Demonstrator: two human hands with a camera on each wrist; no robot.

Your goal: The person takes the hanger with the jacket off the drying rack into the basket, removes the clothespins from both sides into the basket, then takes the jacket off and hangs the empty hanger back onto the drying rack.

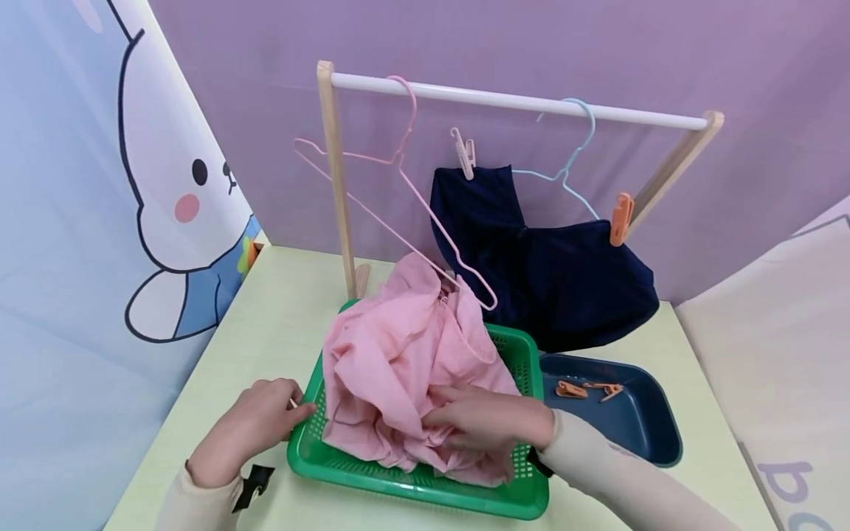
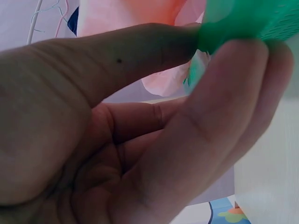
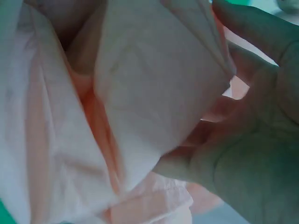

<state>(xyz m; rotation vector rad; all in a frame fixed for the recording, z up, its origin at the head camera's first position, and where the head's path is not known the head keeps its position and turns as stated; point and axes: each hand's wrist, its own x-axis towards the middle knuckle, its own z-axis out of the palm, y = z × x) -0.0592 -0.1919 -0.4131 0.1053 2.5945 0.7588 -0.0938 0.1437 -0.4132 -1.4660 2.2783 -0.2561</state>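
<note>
A crumpled pink garment [image 1: 398, 354] fills a green slotted basket [image 1: 412, 487] on the pale table. My left hand [image 1: 299, 411] grips the basket's left rim; in the left wrist view the left hand [image 2: 224, 39] pinches the green basket edge [image 2: 243, 18] between thumb and fingers. My right hand [image 1: 451, 420] lies on the front of the garment with its fingers closed into the folds. The right wrist view shows the right hand [image 3: 210, 102] with its thumb over the pink garment [image 3: 140, 93] and its fingers under it. A pink wire hanger [image 1: 398, 158] hangs from the rail, its lower end against the garment.
A wooden rack with a white rail [image 1: 518, 99] stands behind the basket. A navy cloth [image 1: 571, 287] hangs on a blue hanger [image 1: 571, 158], held by a pale clip [image 1: 465, 155] and an orange clip [image 1: 620, 217]. A dark blue tray [image 1: 671, 435] at the right holds orange clips [image 1: 584, 389].
</note>
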